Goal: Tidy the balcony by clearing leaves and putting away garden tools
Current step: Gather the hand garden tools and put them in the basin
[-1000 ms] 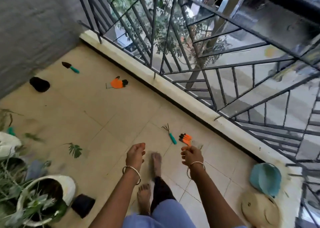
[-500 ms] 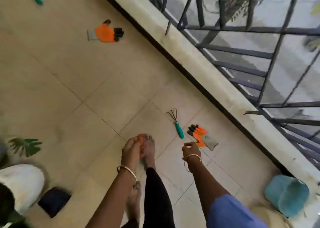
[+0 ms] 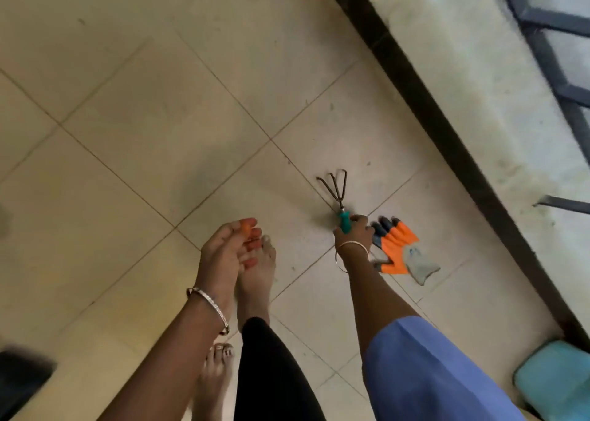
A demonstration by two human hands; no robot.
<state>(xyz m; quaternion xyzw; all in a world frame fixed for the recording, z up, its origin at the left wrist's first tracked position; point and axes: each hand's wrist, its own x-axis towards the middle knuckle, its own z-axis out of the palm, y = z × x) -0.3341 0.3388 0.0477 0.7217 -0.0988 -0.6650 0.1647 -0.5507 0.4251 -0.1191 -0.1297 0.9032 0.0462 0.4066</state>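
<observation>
Three dark, rust-brown prongs, hooked at the tips, fanning from a thin metal neck into a short teal handle: so looks the hand rake. Held low at the beige floor tiles, beside a crossing of grout lines, prongs pointing away from the person; cannot tell whether lifted or resting on the tile. Gripped at the handle by the right hand, fingers curled round the teal grip, thin bangle at the wrist, blue sleeve further up the arm. Just beside that hand, on its right, flat on the tile: a work glove, orange over the palm, black at the fingertips, grey at the cuff. Hanging apart from all of it, the left hand, holding nothing, fingers loose and lying close together, tips tinted orange-red, a silver bangle on the wrist. Below it, two bare feet. Along the upper right, a pale ledge edged with a dark strip, dark railing bars above. At the lower right corner, part of a teal bucket, blurred.
</observation>
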